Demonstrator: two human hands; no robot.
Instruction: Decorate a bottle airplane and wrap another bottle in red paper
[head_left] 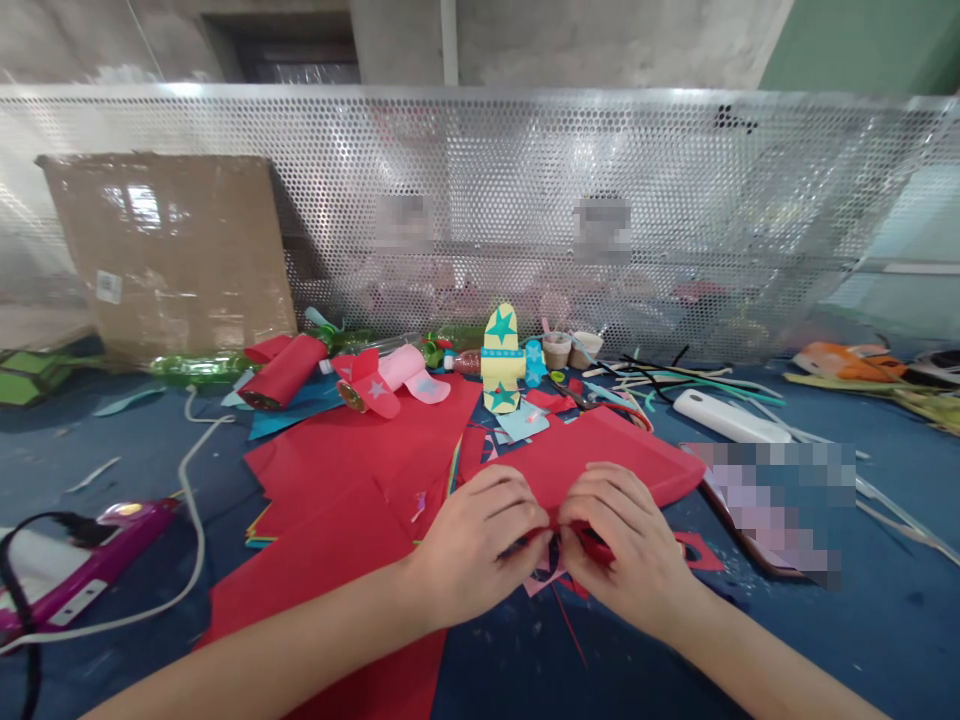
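My left hand (491,545) and my right hand (622,545) meet in front of me, thumbs and fingertips pinched together on the near edge of a red paper sheet (592,450). The sheet reaches away from me beyond the knuckles, and the part at the fingertips is mostly hidden. Small pink and red paper scraps (541,582) lie beneath my hands. Under my left forearm rests a larger stack of red paper (337,540). Farther back stands a yellow paper airplane (501,360) with green stars.
Paper rolls in red (286,372) and pink (412,372) lie back left. At right are a phone (765,510) and a white glue gun (731,416). A purple power strip (105,560) with a white cable sits left. A perforated metal screen (480,220) closes off the back.
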